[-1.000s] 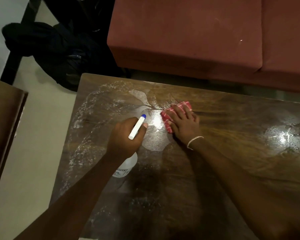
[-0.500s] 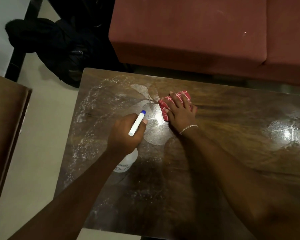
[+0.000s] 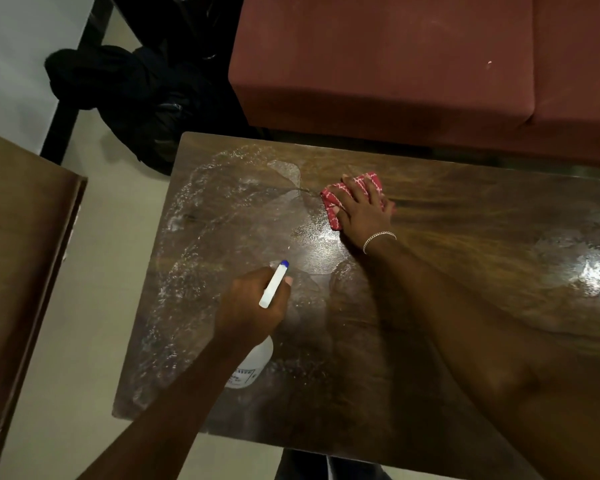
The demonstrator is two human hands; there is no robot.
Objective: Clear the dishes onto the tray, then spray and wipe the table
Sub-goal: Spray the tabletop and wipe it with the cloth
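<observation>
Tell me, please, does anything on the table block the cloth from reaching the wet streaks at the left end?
Nothing visible does. The cloth lies under the right hand, and the bare table runs left to the wet streaks. The left hand holds the spray bottle nearer the person.

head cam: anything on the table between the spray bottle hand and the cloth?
No object. Between the left hand and the red cloth, the head view shows only wet, glossy table.

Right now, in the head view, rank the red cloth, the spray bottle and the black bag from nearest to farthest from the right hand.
1. Red cloth: under the right hand, touching.
2. Spray bottle: in the left hand, nearer the camera.
3. Black bag: on the floor, beyond the table's far left corner.
</observation>
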